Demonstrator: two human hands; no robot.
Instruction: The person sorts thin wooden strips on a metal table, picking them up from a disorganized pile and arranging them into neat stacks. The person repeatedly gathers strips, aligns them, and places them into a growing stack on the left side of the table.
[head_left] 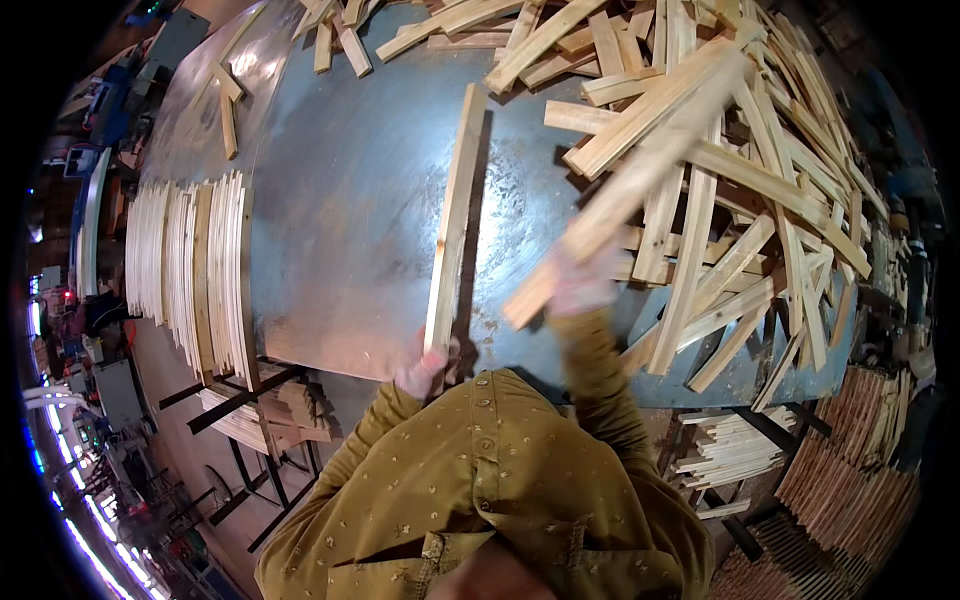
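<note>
Head view showed the left hand (425, 368) closed around the near end of a long wooden slat (455, 220) lying lengthwise on the grey metal table (350, 200). The right hand (580, 285) gripped a second slat (640, 175), motion-blurred, angled up over the loose heap of slats (760, 200) at right. A neat stack of slats (195, 265) stood at the left edge.

L hand (425, 368) grips upright slat (455, 215); R hand (582, 285) holds blurred slat (640, 180)

Light: dim workshop, glare patch on the tabletop (250, 70) upper left.
Blur: right hand (580, 285) and its slat (640, 180) smeared.
Edges: fisheye bending, black corners.
</note>
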